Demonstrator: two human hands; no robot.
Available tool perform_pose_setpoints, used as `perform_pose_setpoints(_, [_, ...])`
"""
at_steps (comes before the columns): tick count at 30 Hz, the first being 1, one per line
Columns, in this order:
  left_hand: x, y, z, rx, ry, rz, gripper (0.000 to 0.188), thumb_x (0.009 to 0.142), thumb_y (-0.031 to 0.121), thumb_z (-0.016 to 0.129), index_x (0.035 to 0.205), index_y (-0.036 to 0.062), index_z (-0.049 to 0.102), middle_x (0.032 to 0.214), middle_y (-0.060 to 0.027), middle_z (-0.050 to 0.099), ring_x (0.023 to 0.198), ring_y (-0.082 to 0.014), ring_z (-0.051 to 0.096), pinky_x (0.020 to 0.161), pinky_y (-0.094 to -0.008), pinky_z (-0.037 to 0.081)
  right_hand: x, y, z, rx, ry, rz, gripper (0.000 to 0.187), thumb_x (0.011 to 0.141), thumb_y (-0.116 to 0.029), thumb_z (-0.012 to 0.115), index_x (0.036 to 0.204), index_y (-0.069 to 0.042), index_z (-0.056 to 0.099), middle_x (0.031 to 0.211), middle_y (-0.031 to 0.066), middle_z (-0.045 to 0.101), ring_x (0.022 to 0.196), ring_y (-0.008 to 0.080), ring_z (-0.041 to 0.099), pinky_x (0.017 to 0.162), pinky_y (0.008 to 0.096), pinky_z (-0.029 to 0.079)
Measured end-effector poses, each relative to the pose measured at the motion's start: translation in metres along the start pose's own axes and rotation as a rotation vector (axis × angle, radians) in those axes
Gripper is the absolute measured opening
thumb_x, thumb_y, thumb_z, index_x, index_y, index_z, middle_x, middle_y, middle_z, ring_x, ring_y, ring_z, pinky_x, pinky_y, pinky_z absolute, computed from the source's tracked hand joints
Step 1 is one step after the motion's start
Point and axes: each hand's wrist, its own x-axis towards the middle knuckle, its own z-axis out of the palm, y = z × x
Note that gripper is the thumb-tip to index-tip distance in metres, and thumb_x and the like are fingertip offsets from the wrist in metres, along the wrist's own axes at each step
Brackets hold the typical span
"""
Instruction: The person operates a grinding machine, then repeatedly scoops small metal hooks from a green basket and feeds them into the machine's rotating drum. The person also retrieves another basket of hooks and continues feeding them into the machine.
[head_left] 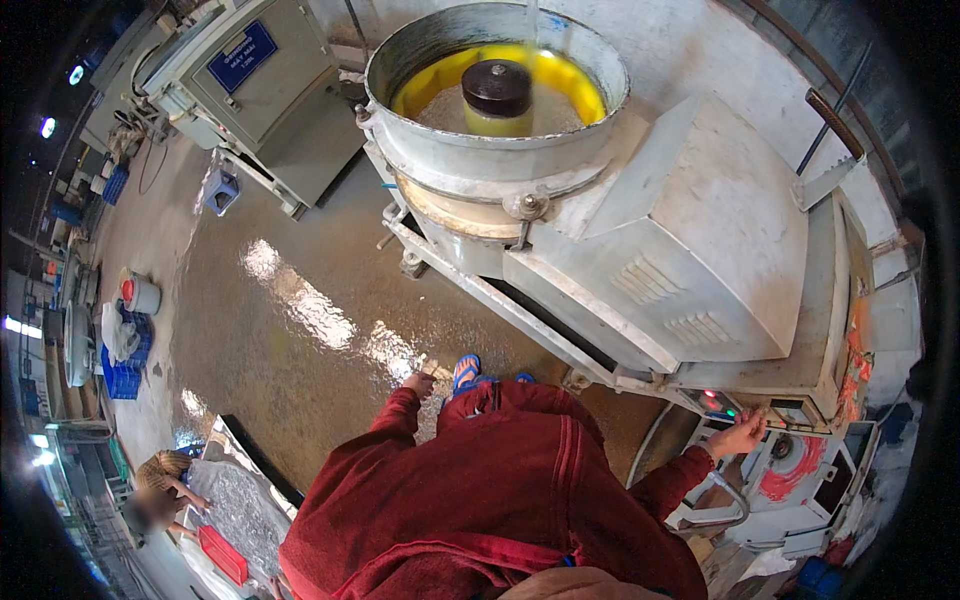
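Observation:
My right hand (738, 437) reaches to the control panel (715, 402) on the end of a large grey machine, beside small red and green lights. Its fingers are pressed together at the panel's face; what they grip there is hidden. Low at my left side hangs my left hand (420, 383), fingers curled, with a small pale thing at the fingertips too small to name. The machine's round tub (490, 150) has a yellow inner wall (575, 85). At its middle stands a hub with a dark round cap (497, 88), amid greyish contents. A blurred, pale vertical streak crosses the tub's far rim.
A sloped grey housing (690, 230) joins the tub to the panel. Wet brown floor (270, 330) lies at my left. Beyond are a grey cabinet (270, 90), a blue plastic stool (221, 190) and a white bucket (142, 295). Another person (165, 480) works at a table, lower left.

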Motion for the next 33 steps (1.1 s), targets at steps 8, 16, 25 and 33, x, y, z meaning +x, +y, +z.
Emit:
perform_pose_setpoints(8, [0.002, 0.008, -0.004, 0.056, 0.016, -0.015, 0.031, 0.089, 0.022, 0.052, 0.117, 0.0182, 0.067, 0.077, -0.0024, 0.066, 0.062, -0.0151, 0.061, 0.056, -0.0322, 0.053, -0.006, -0.005, 0.01, -0.024, 0.01, 0.012, 0.035, 0.09, -0.02, 0.066, 0.114, 0.005, 0.06, 0.098, 0.0122, 0.066, 0.074, 0.0161, 0.059, 0.059, 0.0278, 0.047])
perform_pose_setpoints(16, [0.016, 0.001, -0.009, -0.084, -0.087, -0.022, 0.028, 0.094, 0.017, 0.051, 0.119, 0.0123, 0.063, 0.077, -0.0045, 0.064, 0.06, -0.015, 0.057, 0.047, -0.0283, 0.042, -0.012, -0.016, 0.013, -0.014, 0.015, 0.033, 0.031, 0.09, -0.027, 0.068, 0.098, 0.001, 0.061, 0.086, 0.0062, 0.063, 0.069, 0.0113, 0.054, 0.056, 0.0244, 0.043])
perform_pose_setpoints(25, [0.007, 0.02, -0.013, -0.013, -0.008, 0.088, 0.029, 0.089, 0.022, 0.056, 0.115, 0.014, 0.068, 0.075, -0.0038, 0.066, 0.06, -0.0159, 0.061, 0.051, -0.0322, 0.051, -0.006, -0.008, 0.009, 0.127, -0.025, 0.127, 0.032, 0.092, -0.03, 0.066, 0.095, 0.001, 0.061, 0.082, 0.0063, 0.061, 0.069, 0.0117, 0.054, 0.059, 0.025, 0.044])
perform_pose_setpoints(33, [0.017, 0.012, -0.017, 0.016, -0.013, 0.08, 0.03, 0.088, 0.021, 0.056, 0.114, 0.0139, 0.069, 0.076, -0.0034, 0.067, 0.062, -0.0155, 0.063, 0.054, -0.0319, 0.053, -0.008, -0.012, 0.012, 0.074, -0.018, 0.082, 0.034, 0.091, -0.035, 0.066, 0.085, -0.003, 0.057, 0.077, 0.0046, 0.059, 0.065, 0.0103, 0.052, 0.056, 0.0234, 0.041])
